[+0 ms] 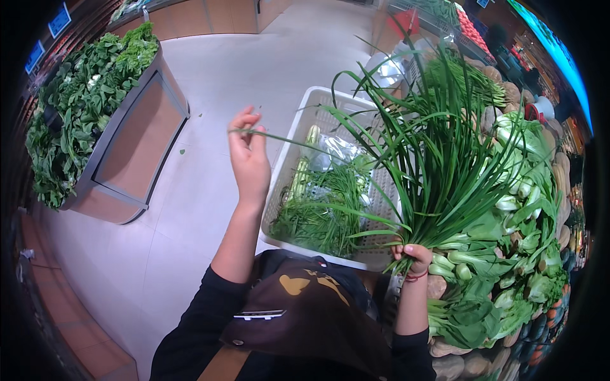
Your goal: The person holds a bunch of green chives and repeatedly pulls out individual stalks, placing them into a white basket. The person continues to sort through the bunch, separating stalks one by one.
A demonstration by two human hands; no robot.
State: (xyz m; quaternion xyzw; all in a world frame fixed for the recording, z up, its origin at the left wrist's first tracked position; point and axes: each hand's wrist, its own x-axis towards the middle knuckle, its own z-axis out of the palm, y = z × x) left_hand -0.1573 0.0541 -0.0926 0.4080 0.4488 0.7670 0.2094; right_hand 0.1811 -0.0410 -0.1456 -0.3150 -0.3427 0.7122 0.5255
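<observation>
My right hand (412, 257) grips a large bunch of Chinese chives (429, 181) near the stem ends, its long leaves fanning up and outward. Raised to the left of the bunch, my left hand (250, 147) pinches one long green leaf (295, 142) between thumb and fingers; this leaf stretches across toward the bunch. Between and beyond my hands stands a white plastic crate (274, 190). Inside lie loose green trimmings (314, 214), pale green vegetables at its left side and some clear plastic.
Leafy greens (476, 309) and pale-stemmed cabbages (526, 238) are heaped along my right, with more bundled greens (486, 88) farther off. A wood-panelled display stand (138, 128) piled with greens is at the left. Small leaf scraps lie on the tiled floor (190, 209).
</observation>
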